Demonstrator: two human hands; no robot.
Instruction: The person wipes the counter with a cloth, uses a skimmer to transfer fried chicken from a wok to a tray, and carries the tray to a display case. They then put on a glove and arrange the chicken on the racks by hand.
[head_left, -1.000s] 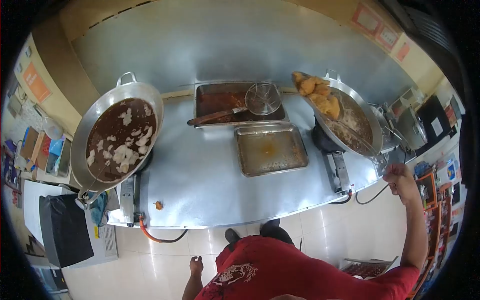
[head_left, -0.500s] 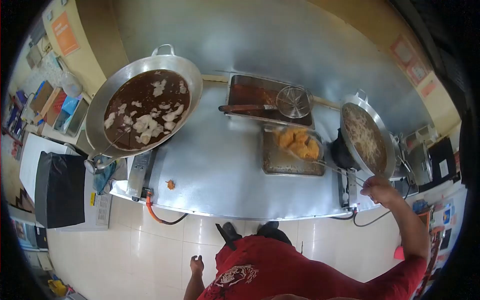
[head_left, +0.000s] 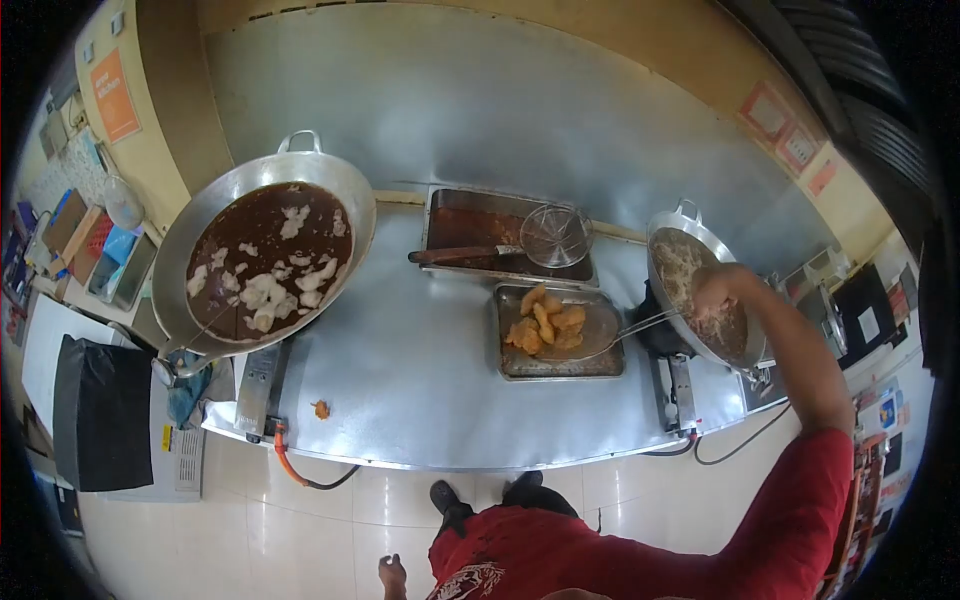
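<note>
My right hand [head_left: 716, 286] is raised over the right wok [head_left: 668, 232] and grips the long handle of a wire skimmer [head_left: 590, 335]. The skimmer is tipped over the near metal tray [head_left: 610, 368], and several golden fried pieces [head_left: 545, 322] lie in the tray beside it. My left hand [head_left: 392, 573] hangs low by my side, fingers loosely apart, holding nothing.
A large wok [head_left: 190, 240] of dark oil with pale frying pieces sits at left. A second tray [head_left: 440, 205] at the back holds a round strainer [head_left: 553, 236]. One fried scrap [head_left: 321, 409] lies on the steel counter [head_left: 420, 400]. A black bin [head_left: 100, 413] stands at lower left.
The skimmer of fried pieces travelled from above the right wok to the near tray and tipped them in. My right hand rose over the wok. The view shifted.
</note>
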